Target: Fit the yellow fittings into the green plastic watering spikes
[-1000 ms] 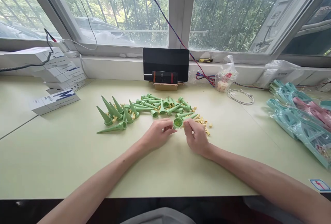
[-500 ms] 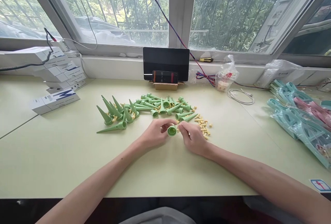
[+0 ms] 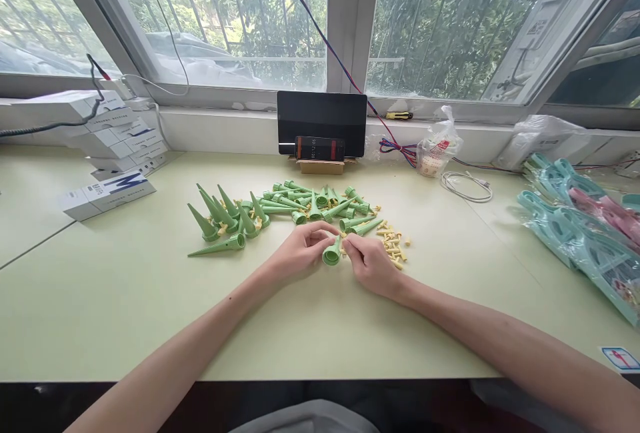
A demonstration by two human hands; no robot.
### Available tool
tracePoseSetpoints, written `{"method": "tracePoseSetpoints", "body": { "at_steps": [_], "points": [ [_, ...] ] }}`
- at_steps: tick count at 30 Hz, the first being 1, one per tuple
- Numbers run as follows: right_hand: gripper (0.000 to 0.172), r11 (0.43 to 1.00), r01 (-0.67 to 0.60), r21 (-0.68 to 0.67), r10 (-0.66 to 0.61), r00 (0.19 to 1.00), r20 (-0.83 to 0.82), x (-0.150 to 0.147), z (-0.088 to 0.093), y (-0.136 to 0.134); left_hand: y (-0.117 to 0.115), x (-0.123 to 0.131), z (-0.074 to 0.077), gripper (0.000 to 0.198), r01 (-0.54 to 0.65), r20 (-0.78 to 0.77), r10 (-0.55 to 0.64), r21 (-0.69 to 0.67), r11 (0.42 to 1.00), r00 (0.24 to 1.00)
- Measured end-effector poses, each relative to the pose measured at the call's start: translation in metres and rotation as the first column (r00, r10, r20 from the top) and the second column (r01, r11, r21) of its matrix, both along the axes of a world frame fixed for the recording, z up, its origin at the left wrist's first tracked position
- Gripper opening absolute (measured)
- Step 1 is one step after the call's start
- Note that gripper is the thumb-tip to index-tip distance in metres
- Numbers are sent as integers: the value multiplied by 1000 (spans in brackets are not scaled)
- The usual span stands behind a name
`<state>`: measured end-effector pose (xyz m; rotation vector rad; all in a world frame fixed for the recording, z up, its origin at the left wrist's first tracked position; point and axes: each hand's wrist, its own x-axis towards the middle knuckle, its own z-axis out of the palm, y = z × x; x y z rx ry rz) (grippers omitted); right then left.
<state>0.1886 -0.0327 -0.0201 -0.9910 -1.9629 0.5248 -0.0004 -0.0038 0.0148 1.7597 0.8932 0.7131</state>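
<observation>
My left hand (image 3: pixel 300 256) and my right hand (image 3: pixel 371 263) meet over the pale green table (image 3: pixel 125 300), both pinching one green plastic cone (image 3: pixel 332 252) whose wide open end faces me. Just beyond the hands lies a heap of loose green cones (image 3: pixel 310 203). To its left a group of cones (image 3: pixel 223 216) stands point up, with one lying flat in front of it. Small yellow pieces (image 3: pixel 395 243) are scattered right of my right hand.
A dark tablet (image 3: pixel 322 123) with a phone (image 3: pixel 319 148) on a stand sits at the window sill. White boxes (image 3: pixel 107 143) are stacked far left. A plastic bag (image 3: pixel 435 146), a white cable (image 3: pixel 465 186) and bagged teal parts (image 3: pixel 580 226) lie right.
The cone has moved a little toward me and left between my hands, and its open end has tilted downward. Both hands stay closed on it.
</observation>
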Motion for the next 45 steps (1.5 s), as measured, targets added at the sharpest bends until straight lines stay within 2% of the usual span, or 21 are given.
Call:
{"method": "tracePoseSetpoints", "body": {
  "at_steps": [9,25,33,45],
  "points": [
    [34,1000,7,-8,-7,1000,27,0,-1,2,1,-1,-3,36,-6,25,7,-43,999,1000],
    [30,999,30,-25,-27,994,103,-1,-2,2,0,1,-9,30,-71,80,64,93,993,995],
    [30,998,49,-34,-45,994,102,-1,-2,2,2,1,-11,26,-112,55,102,222,969,993],
    [31,995,88,-54,-83,992,91,-1,0,3,1,2,-8,27,-139,68,126,248,959,990]
  ]
}}
